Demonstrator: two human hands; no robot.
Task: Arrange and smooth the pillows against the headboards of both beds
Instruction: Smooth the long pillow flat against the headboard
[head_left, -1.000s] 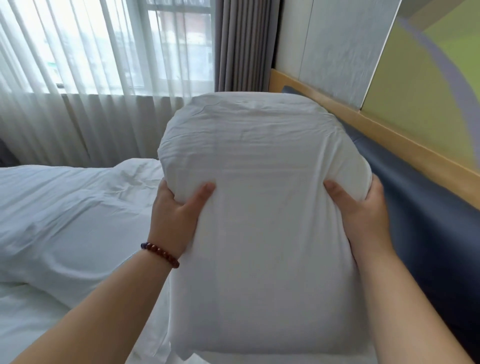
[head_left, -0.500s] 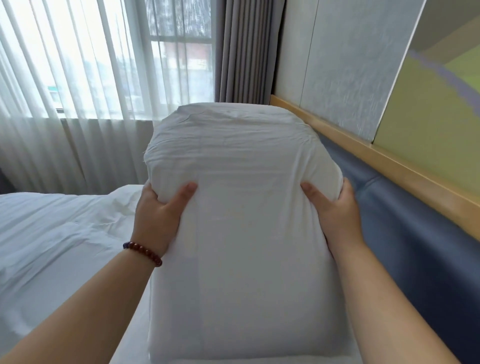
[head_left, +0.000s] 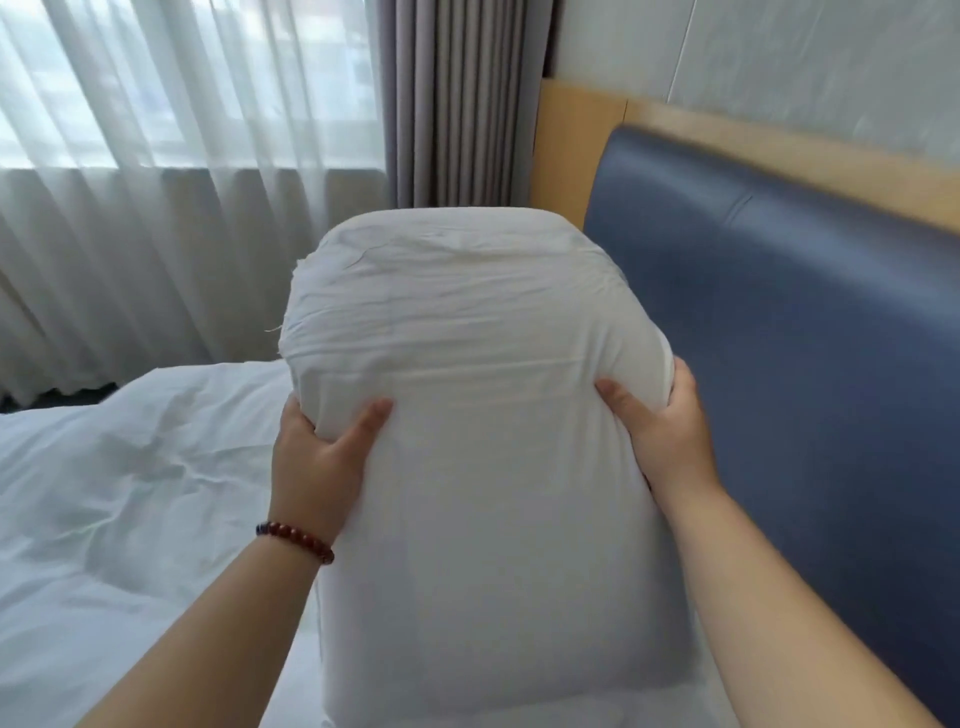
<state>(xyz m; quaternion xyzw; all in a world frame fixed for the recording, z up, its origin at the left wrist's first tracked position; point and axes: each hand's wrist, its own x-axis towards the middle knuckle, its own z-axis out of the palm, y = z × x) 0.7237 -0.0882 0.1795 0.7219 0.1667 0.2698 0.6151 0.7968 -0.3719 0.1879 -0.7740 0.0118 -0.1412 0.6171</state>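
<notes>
The one head-worn camera is looking forward and slightly down, sitting close behind the pillow (head_left: 483, 493), which is filling mid-frame. It is facing the curtained window (head_left: 182, 104), taking in the headboard (head_left: 810, 364) at right and the bed (head_left: 114, 519) at left.

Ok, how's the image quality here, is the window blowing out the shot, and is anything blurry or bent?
Head view: daylight through the sheer curtain washes out the upper left. The pillow is evenly lit and its creases are readable. The blue headboard shows soft sheen, no hard glare. Curtain folds lean toward the left edge, likely wide-lens distortion. The whole picture is slightly soft.
</notes>
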